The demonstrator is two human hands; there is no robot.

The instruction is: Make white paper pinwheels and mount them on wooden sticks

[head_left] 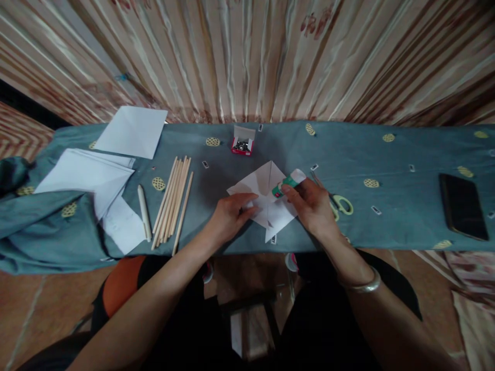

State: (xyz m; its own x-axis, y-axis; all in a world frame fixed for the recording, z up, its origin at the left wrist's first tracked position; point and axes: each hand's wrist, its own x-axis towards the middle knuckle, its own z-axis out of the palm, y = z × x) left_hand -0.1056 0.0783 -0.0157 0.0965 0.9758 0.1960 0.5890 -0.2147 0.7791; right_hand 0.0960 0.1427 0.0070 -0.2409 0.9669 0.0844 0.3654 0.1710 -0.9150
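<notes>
A white square of paper, creased and partly folded, lies on the blue-green cloth in front of me. My left hand presses its left flap down with closed fingers. My right hand grips a green and white glue stick, its tip pointing at the middle of the paper.
Several wooden sticks and a white pen-like rod lie to the left, beside stacked white sheets. A small red box of pins sits behind the paper. Yellow-handled scissors lie right; a dark phone far right.
</notes>
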